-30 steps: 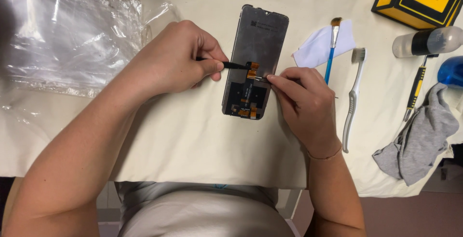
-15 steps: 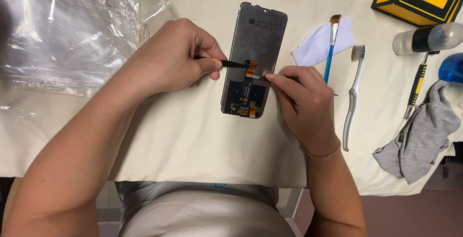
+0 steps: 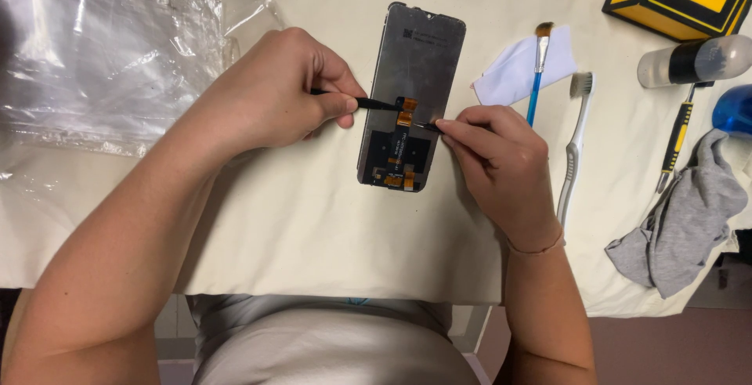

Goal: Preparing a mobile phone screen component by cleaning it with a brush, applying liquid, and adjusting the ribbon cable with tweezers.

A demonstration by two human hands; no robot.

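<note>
Cream-white table [image 3: 298, 236] covered by a smooth cloth, filling most of the view, front edge hanging down near the bottom. Beneath the edge, at lower right, a strip of reddish-brown floor [image 3: 674, 350]; at lower left, a pale grey patch, too small to tell apart. Even, soft light from above, faint shadows only. No walls or windows in view.

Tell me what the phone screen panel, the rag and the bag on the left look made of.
Phone screen panel: matte dark grey backing, likely metal or plastic, with orange flex ribbons.
Rag: soft grey knit cloth, crumpled.
Bag: thin clear plastic film, glossy and wrinkled.
</note>
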